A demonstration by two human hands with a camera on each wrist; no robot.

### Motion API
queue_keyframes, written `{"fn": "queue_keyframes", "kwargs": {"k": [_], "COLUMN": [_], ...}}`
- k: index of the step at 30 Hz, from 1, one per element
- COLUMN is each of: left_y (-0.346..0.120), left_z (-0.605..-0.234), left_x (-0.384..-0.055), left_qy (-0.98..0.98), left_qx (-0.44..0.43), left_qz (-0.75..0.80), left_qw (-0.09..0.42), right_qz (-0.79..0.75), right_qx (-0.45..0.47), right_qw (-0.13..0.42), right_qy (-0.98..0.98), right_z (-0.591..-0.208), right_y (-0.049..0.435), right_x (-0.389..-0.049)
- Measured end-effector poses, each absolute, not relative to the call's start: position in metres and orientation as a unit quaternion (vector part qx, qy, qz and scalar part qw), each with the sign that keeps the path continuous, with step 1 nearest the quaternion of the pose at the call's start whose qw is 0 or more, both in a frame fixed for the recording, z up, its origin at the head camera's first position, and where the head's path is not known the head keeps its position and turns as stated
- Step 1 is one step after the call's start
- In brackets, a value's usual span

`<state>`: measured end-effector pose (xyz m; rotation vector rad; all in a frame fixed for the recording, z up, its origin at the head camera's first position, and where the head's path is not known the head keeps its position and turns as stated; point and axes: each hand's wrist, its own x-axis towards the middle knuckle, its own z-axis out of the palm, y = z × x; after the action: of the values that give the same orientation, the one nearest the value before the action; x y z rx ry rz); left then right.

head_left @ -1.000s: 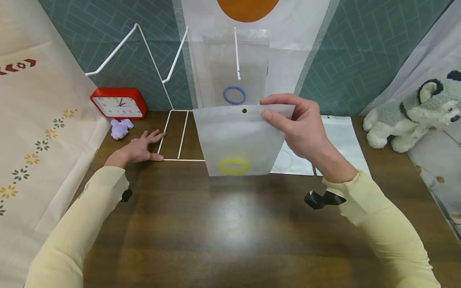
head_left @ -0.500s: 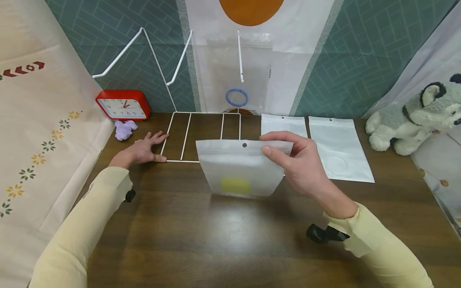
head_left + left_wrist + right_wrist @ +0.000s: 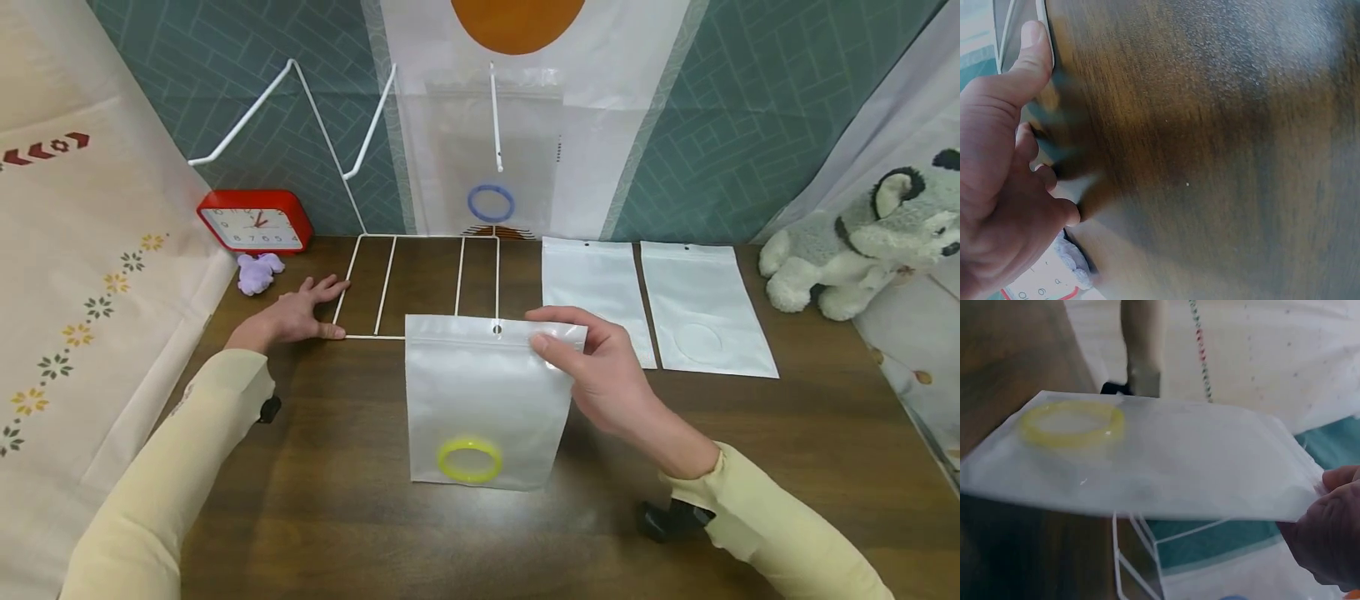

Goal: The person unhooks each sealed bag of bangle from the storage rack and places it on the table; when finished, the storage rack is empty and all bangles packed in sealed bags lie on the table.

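Observation:
In the head view my right hand (image 3: 600, 367) pinches the top right corner of a white zip pouch (image 3: 480, 392) between thumb and fingers. The pouch hangs upright above the table, a hang hole in its top strip and a yellow ring (image 3: 470, 478) showing through near the bottom. Seen from the right wrist, the pouch (image 3: 1197, 462) stretches out from the fingers. My left hand (image 3: 292, 317), fingers spread, rests at the left corner of a white wire rack's base (image 3: 367, 337). The left wrist view has the thumb (image 3: 1034, 53) on the rack's front corner.
A clear bag (image 3: 517, 142) with a blue ring (image 3: 491, 218) hangs at a rack prong (image 3: 496, 125). Two white pouches (image 3: 592, 275) lie flat at the back right. Around them are a red clock (image 3: 255, 223), a small purple toy (image 3: 258, 272) and a grey plush dog (image 3: 862, 225).
My right hand has lowered the pouch toward me and turned its front more upright, uncovering the rack base and flat pouches behind. My left hand stays at the rack corner.

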<state>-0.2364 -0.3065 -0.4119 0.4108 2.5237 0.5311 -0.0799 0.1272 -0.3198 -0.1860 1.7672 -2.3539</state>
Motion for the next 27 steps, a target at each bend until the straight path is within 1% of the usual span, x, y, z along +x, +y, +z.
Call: {"fn": "queue_keyframes", "kwargs": {"k": [8, 14, 21, 27], "left_y": [-0.304, -0.304, -0.305, -0.306], "left_z": [-0.412, -0.413, -0.411, -0.412], "left_x": [-0.235, -0.236, -0.235, -0.235], "left_qy": [0.934, 0.935, 0.934, 0.935], "left_qx": [0.151, 0.152, 0.149, 0.144], "left_qz": [0.19, 0.186, 0.192, 0.19], "left_qw": [0.262, 0.262, 0.261, 0.262], "right_qz": [-0.744, -0.727, -0.653, -0.638], "right_qx": [-0.059, -0.073, -0.119, -0.153], "right_qw": [0.113, 0.138, 0.11, 0.113], "right_qy": [0.656, 0.669, 0.74, 0.746], "right_z": [-0.345, -0.363, -0.381, -0.394], "right_y": [0.13, 0.131, 0.129, 0.127], "right_x": [-0.117, -0.134, -0.146, -0.153]}}
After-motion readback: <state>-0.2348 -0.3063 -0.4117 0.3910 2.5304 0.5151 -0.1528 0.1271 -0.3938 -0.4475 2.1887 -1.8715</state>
